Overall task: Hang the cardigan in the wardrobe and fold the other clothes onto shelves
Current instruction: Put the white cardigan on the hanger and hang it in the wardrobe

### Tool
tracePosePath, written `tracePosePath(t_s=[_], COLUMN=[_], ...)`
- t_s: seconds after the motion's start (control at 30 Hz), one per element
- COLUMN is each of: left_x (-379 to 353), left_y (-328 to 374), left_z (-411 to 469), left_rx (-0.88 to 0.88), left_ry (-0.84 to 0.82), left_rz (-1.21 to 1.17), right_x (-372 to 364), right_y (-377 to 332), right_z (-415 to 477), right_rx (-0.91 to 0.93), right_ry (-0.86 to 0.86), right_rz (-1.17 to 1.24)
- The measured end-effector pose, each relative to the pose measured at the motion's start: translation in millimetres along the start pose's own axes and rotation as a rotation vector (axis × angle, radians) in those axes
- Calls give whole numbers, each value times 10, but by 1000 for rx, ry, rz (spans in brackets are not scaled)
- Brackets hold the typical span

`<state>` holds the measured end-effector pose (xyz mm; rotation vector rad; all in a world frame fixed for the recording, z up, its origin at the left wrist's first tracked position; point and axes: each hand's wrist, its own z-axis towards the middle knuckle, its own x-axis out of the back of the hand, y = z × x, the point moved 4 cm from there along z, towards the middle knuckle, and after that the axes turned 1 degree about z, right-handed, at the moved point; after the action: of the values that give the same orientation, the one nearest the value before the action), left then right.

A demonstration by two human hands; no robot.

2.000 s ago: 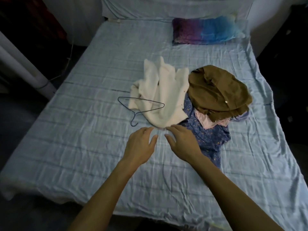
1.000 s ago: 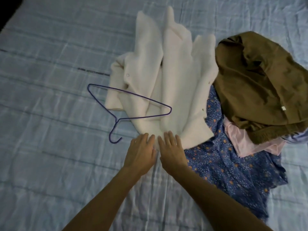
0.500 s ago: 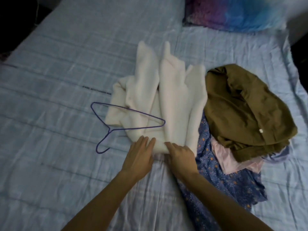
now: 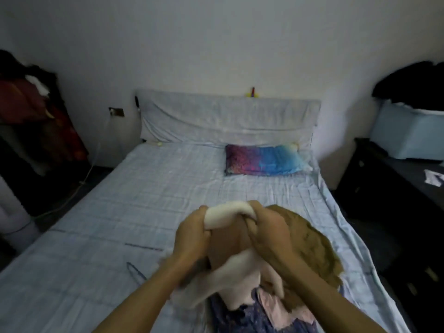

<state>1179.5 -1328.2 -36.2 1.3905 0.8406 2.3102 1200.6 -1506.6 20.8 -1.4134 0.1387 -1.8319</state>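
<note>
Because the cream cardigan [image 4: 228,218] needs hanging, left hand [image 4: 192,234] and right hand [image 4: 269,230] both grip its edge, holding it above the bed [image 4: 144,188].

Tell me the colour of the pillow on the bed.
The pillow fades from purple-pink to blue; clearest in the head view.

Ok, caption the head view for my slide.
Fluffy cream cardigan gripped by left hand and right hand, held up over a brown garment on the pale blue checked bed sheet.

Hanger [image 4: 135,272] left of cardigan [image 4: 227,218], clothes pile [image 4: 312,246] right, pillow [image 4: 264,162] behind
</note>
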Motion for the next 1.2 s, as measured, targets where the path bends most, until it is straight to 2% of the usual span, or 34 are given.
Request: tracePosePath(t_s=[0.17,0.3,0.4,0.5,0.57,0.67,0.73,0.8,0.87,0.93,1.0,1.07,1.13,1.2], left_x=[656,1120,1412,1618,1719,1869,1917,1924,1970,2042,2112,2175,2239,2188], left_y=[877,1461,1801,2047,2139,2204,2287,2380,2489,2573,2568,2483,2386,2301], left_z=[-19,-21,-68,-163,-225,-277,-240,-138,-68,-79,-158,-301,-527,-789], left_rx=[-144,-248,-323,-384,-432,-460,-461,-386,-290,-259,-230,-177,-189,-291], left_ry=[83,161,231,289,336,368,320,216,172,162,91,65,241,415], left_rz=[-9,30,87,151,201,212,253,291,296,401,446,308,138,90], right_x=[1028,1665,2036,2237,2302,2330,2269,2152,2028,1920,1810,1688,1563,1442], right_y=[-191,-375,-493,-523,-574,-725,-904,-1039,-1116,-1141,-1165,-1213,-1275,-1321], right_z=[-38,-89,-133,-166,-194,-311,-431,-461,-423,-379,-329,-272,-204,-110], right_rx=[152,233,254,183,154,157,194,213,126,1,-99,-195,-310,-421], right_ry=[286,432,473,428,334,-21,-227,-210,-67,41,72,73,79,87], right_rz=[-61,-98,-179,-207,-120,179,270,315,409,492,548,647,802,936])
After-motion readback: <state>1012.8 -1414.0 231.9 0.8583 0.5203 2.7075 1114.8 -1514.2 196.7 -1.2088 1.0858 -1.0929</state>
